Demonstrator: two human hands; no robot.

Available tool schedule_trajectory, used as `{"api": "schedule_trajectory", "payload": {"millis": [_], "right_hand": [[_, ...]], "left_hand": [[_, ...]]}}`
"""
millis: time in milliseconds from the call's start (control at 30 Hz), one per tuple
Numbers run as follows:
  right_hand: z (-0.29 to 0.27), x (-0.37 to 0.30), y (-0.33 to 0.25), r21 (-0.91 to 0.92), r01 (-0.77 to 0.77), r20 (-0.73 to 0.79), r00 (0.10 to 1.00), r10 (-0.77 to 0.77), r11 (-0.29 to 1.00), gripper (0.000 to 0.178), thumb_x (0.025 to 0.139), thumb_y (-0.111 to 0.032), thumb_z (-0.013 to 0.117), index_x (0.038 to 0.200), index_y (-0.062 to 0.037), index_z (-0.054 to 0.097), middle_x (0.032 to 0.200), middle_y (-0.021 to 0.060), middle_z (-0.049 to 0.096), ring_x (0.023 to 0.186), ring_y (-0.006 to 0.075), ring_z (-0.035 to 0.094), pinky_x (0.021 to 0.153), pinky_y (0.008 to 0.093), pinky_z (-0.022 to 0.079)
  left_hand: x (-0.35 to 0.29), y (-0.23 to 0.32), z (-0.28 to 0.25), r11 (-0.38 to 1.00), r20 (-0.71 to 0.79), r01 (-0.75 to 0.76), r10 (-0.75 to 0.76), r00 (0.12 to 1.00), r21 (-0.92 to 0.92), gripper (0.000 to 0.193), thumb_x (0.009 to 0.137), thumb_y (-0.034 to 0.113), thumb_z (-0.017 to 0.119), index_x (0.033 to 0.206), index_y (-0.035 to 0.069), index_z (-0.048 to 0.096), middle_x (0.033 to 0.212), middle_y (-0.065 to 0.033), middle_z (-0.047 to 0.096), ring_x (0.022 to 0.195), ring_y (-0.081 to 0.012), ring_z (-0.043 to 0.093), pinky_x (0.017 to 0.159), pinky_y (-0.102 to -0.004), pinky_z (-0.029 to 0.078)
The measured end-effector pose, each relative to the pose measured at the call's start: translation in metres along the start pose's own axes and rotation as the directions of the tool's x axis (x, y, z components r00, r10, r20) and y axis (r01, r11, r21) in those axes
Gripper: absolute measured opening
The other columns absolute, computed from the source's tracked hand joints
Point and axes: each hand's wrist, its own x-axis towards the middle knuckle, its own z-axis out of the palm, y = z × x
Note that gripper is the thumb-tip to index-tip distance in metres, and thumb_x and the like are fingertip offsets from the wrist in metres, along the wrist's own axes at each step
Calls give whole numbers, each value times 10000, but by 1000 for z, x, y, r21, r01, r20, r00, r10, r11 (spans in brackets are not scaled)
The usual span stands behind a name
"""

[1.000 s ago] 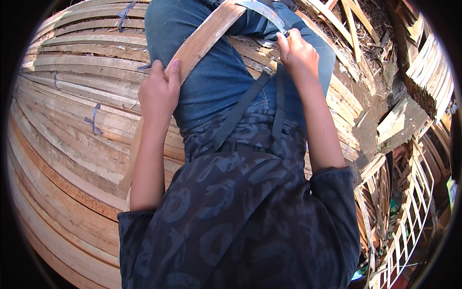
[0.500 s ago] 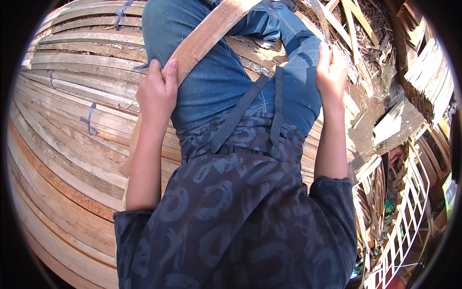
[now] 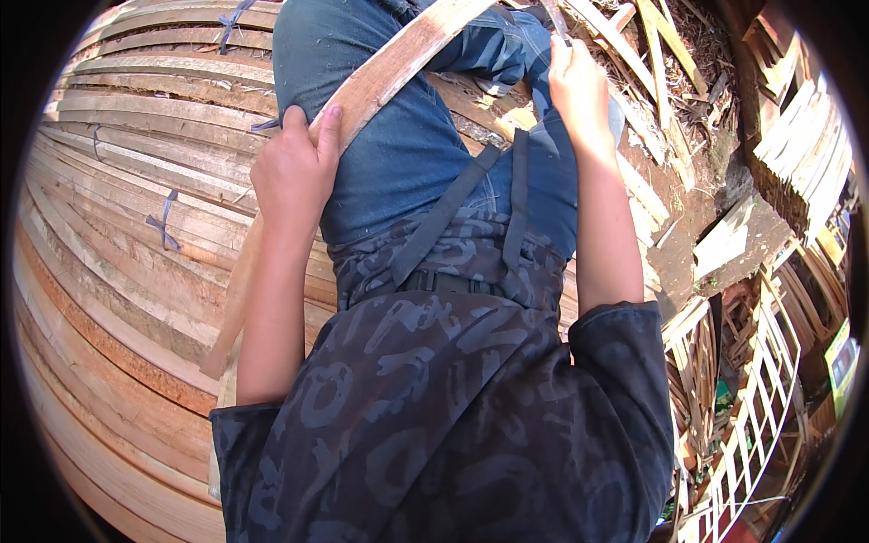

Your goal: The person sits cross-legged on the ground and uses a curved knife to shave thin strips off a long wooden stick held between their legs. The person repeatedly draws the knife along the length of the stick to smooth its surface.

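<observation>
Head view: left grip (image 3: 294,163) clasps wooden strip (image 3: 398,68) slanting forward; right grip (image 3: 579,83) holds blade (image 3: 554,14).

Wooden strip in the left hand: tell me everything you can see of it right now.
The wooden strip is long, flat and tan, and looks like bare wood. It slants from the top edge of the picture, where its far end is cut off, down to the left hand, which grips it with the thumb on top. It crosses over the jeans; whether it presses on them is unclear. It seems to continue behind the forearm. Its slight bend may be lens distortion.
</observation>
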Motion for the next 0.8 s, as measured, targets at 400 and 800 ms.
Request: {"api": "schedule_trajectory", "payload": {"millis": [400, 800], "right_hand": [[-32, -23, -6, 129, 153, -11, 988, -153, 980, 376, 949, -414, 566, 932, -44, 634, 798, 211, 689, 801, 432, 670, 730, 494, 535], [-4, 59, 34, -321, 363, -195, 878, -436, 875, 316, 971, -193, 441, 1170, -66, 651, 976, 195, 666, 908, 358, 644, 1089, 620, 283]], "left_hand": [[4, -6, 6, 994, 18, -11, 13, 1000, -104, 572, 977, 547, 442, 827, 5, 547, 716, -282, 631, 732, -476, 637, 654, -542, 488], [12, -10, -1, 968, 70, 0, 18, 997, -251, 586, 979, 492, 475, 760, -47, 544, 725, -330, 601, 760, -520, 607, 677, -543, 465]]}}
